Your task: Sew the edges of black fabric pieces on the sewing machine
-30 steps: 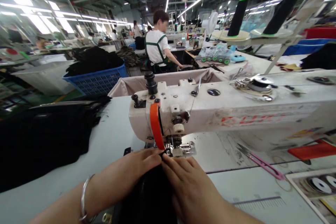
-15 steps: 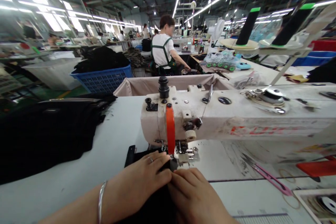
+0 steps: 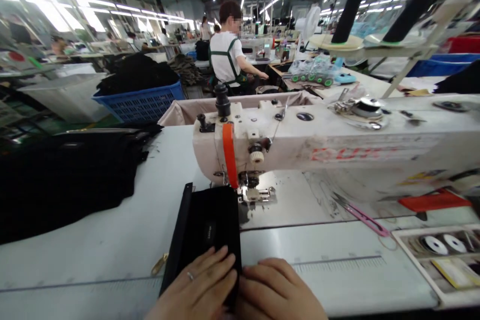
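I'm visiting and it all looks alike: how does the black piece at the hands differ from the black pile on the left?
The black piece is narrow with straight edges; the black pile is much broader, with a ragged right edge. The left hand lies on the piece and the right hand is at its edge, while no hand touches the pile. Both are black and lie on the same pale table.

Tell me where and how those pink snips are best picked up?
Probably by the pink handle, coming from above and from the near right, pinching across its long sides. The snips lie flat, with their bare blades pointing left and away from the person, so the handle end faces the hands. The right hand is nearer.
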